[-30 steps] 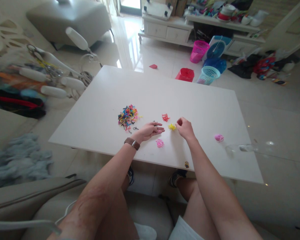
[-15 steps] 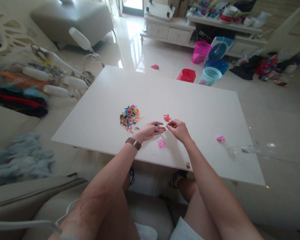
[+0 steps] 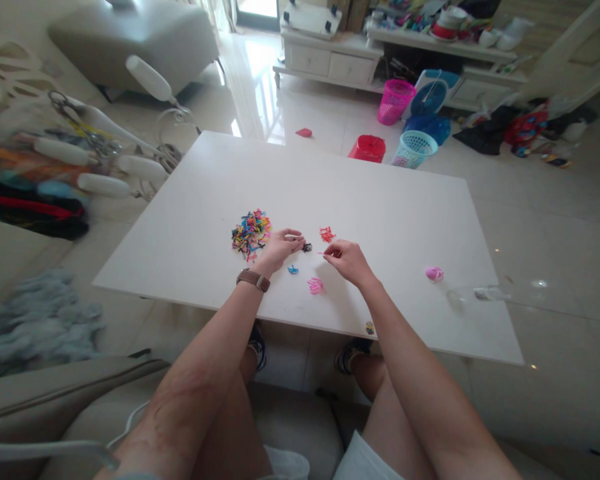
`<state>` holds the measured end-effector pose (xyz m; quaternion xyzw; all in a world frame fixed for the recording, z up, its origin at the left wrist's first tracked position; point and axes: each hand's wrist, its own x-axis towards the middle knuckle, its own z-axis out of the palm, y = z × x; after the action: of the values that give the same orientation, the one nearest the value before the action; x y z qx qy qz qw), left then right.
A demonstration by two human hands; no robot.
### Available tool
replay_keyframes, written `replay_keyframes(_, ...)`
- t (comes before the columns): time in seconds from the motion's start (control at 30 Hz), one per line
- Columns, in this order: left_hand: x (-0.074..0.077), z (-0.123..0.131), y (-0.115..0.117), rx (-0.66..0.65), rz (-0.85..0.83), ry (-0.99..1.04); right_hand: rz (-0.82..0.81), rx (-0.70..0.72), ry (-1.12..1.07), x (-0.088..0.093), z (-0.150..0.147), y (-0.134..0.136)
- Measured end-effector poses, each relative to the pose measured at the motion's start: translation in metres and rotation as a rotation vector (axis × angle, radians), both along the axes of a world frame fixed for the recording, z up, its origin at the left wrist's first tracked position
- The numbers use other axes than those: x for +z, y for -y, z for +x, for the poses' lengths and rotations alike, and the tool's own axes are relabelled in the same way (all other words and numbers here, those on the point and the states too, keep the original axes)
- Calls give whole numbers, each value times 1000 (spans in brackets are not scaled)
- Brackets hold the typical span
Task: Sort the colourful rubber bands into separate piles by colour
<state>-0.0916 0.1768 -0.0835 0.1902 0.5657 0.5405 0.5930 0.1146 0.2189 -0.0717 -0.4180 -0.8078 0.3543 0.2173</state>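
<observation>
My left hand (image 3: 279,247) lies on the white table (image 3: 390,200), fingers stretched loosely toward a small black band cluster (image 3: 307,247), just right of a multicolour pile of small elastic bands (image 3: 250,233). My right hand (image 3: 347,260) is pinched on a thin reddish band (image 3: 325,253), just below a small red band pile (image 3: 327,234). A blue band (image 3: 293,269) and a pink band pile (image 3: 315,285) lie between my wrists. A brown watch (image 3: 253,279) sits on my left wrist.
A pink clump (image 3: 434,273) and a clear plastic piece (image 3: 480,294) lie at the table's right. Beyond the table stand a red tub (image 3: 369,148), a light-blue basket (image 3: 413,148) and a pink basket (image 3: 395,101). A cluttered rack (image 3: 80,160) stands left.
My left hand slid left toward the multicolour pile, leaving a blue band and black bands on the table. My right hand moved left and now pinches a reddish band; the yellow pile no longer shows.
</observation>
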Motion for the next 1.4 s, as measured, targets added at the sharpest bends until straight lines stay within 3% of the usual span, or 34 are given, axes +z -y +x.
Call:
replay_keyframes(0.13, -12, -14, -7, 60, 47, -247, -25, 50, 98, -4, 0, 5)
replay_keyframes(0.4, -25, -1, -12, -152, 29, -933, -50, 241, 250, -5, -4, 21)
replay_keyframes(0.6, -27, -1, -14, -213, 33, -1185, -67, 255, 334, -1, 6, 20)
replay_keyframes(0.87, -33, -3, -15, -147, -49, -1146, -74, 259, 350, -4, 7, 19)
replay_keyframes(1.13, -35, 4, -20, -166, -79, -1065, -78, 269, 363, -3, 4, 20)
replay_keyframes(1.4, -39, -8, -21, -125, -104, -1018, -100, 273, 403, -2, 6, 20)
